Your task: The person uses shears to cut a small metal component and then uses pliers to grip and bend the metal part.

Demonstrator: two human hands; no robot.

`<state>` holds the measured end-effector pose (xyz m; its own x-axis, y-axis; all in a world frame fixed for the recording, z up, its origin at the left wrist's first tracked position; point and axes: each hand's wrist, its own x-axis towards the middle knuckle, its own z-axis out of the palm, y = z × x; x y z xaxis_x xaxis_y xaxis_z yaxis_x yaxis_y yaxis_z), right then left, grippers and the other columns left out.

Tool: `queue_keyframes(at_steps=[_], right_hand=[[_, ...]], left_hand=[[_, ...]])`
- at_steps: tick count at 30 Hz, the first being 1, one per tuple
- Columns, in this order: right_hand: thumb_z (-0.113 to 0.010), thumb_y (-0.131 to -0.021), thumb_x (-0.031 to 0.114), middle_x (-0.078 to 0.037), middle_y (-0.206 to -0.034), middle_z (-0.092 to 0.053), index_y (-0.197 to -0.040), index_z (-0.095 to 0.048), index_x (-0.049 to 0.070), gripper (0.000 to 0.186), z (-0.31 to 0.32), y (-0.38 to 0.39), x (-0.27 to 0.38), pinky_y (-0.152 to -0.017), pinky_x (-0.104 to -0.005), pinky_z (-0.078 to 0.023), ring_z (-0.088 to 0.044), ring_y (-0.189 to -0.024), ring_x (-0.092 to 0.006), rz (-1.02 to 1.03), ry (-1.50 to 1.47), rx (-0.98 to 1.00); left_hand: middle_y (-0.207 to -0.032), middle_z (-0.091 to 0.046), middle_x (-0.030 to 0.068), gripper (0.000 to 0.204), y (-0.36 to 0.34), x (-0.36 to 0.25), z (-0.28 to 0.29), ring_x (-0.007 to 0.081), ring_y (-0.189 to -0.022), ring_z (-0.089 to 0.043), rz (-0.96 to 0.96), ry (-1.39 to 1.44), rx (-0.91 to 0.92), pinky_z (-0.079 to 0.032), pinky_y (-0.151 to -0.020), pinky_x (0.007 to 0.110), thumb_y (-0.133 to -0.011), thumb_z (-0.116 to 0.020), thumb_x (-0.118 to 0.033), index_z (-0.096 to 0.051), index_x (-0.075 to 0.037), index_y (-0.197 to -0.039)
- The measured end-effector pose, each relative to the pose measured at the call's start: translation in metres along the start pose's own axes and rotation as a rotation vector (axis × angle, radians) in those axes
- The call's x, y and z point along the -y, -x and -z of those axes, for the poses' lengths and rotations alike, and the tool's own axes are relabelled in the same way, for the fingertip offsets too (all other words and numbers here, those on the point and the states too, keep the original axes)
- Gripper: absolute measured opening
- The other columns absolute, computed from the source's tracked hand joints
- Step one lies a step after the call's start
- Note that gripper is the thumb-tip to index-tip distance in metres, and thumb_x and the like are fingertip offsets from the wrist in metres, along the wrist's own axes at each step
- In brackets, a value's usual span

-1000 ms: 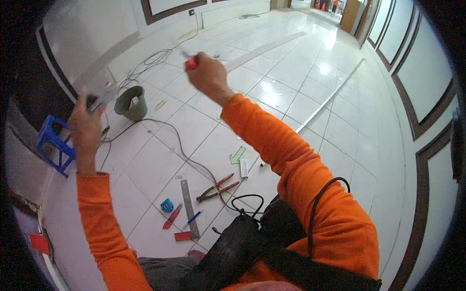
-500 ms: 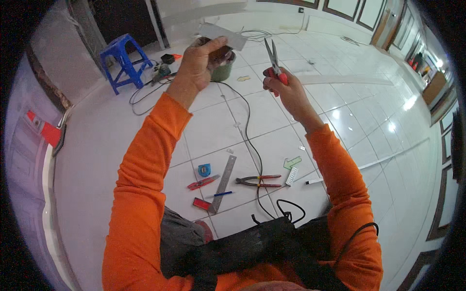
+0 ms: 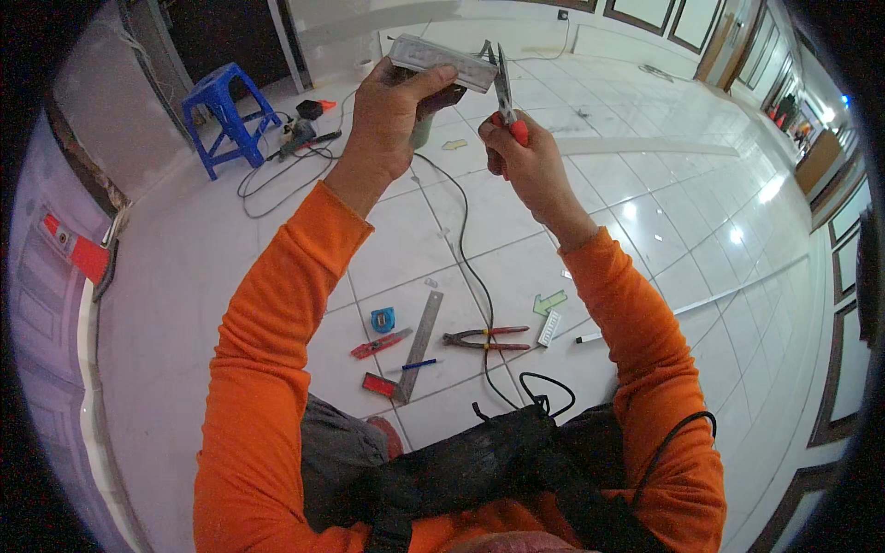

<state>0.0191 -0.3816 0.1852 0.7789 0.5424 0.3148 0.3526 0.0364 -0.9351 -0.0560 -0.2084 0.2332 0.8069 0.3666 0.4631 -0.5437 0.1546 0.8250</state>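
Note:
My left hand (image 3: 383,115) is raised at upper centre, closed around a short light-grey channel piece (image 3: 424,57) with its hollow side showing. The thumb presses along its near edge; the fingers underneath are mostly hidden. To the right, my right hand (image 3: 535,164) grips snips with red handles (image 3: 502,85), pointed upward. Their blades stand apart at the right end of the channel piece; whether they touch it I cannot tell. On the floor below lie a try square (image 3: 422,346), a blue tape measure (image 3: 383,320), a red utility knife (image 3: 378,345), a blue pen (image 3: 419,365) and pincers (image 3: 484,338).
A blue stool (image 3: 226,115) stands far left, beside a corded power tool (image 3: 300,138). Behind my left hand is a partly hidden green bucket (image 3: 422,132). A black cable (image 3: 466,249) crosses the tiles. A long thin strip (image 3: 701,306) lies at right.
The channel piece has turned from its flat face to its hollow side. My right hand has moved left and slightly up, bringing the snips' blades to the piece's right end.

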Motion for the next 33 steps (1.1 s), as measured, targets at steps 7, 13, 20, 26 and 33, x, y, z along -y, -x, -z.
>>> queue_keyframes(at_steps=[7, 13, 20, 26, 33], right_hand=[[-0.069, -0.093, 0.032, -0.003, -0.072, -0.061, -0.095, -0.063, 0.003, 0.030, 0.005, 0.002, -0.002, -0.057, -0.0298, -0.047, -0.057, -0.062, -0.0122, 0.050, -0.002, -0.034], [-0.064, -0.097, 0.023, 0.002, -0.069, -0.051, -0.092, -0.058, 0.004, 0.020, 0.006, 0.001, -0.002, -0.054, -0.0252, -0.039, -0.048, -0.060, -0.0076, 0.059, 0.004, -0.030], [-0.066, -0.096, 0.026, 0.003, -0.063, -0.048, -0.086, -0.059, 0.006, 0.024, 0.006, 0.001, -0.005, -0.045, -0.0242, -0.034, -0.044, -0.051, -0.0067, 0.082, 0.115, -0.122], [-0.066, -0.093, 0.043, -0.012, -0.066, -0.062, -0.086, -0.065, 0.000, 0.043, 0.004, 0.003, -0.010, -0.062, -0.0411, -0.047, -0.058, -0.061, -0.0234, -0.009, 0.177, -0.210], [-0.067, -0.092, 0.042, -0.007, -0.065, -0.061, -0.078, -0.062, 0.002, 0.043, 0.019, -0.015, -0.019, -0.056, -0.0400, -0.047, -0.055, -0.052, -0.0196, -0.193, 0.203, -0.325]], left_hand=[[-0.104, -0.068, 0.0126, 0.032, -0.001, 0.007, -0.011, 0.0199, -0.094, -0.069, -0.056, -0.013, -0.025, -0.058, -0.090, 0.031, -0.084, -0.077, -0.007, -0.059, 0.001, -0.109], [-0.105, -0.068, 0.0135, 0.031, 0.003, 0.004, -0.013, 0.0197, -0.095, -0.069, -0.044, -0.036, -0.005, -0.059, -0.090, 0.032, -0.085, -0.077, -0.007, -0.059, 0.001, -0.109], [-0.105, -0.068, 0.0131, 0.031, 0.009, -0.003, -0.020, 0.0203, -0.093, -0.070, -0.058, -0.047, 0.042, -0.059, -0.091, 0.032, -0.085, -0.076, -0.007, -0.060, 0.001, -0.110], [-0.096, -0.070, 0.0093, 0.033, 0.010, -0.004, -0.025, 0.0176, -0.086, -0.070, -0.243, -0.425, -0.039, -0.058, -0.084, 0.031, -0.083, -0.078, -0.011, -0.060, 0.001, -0.108], [-0.092, -0.070, 0.0084, 0.037, 0.018, -0.008, -0.027, 0.0163, -0.079, -0.071, -0.761, -0.920, -0.065, -0.058, -0.071, 0.030, -0.078, -0.080, -0.013, -0.059, -0.005, -0.108]])
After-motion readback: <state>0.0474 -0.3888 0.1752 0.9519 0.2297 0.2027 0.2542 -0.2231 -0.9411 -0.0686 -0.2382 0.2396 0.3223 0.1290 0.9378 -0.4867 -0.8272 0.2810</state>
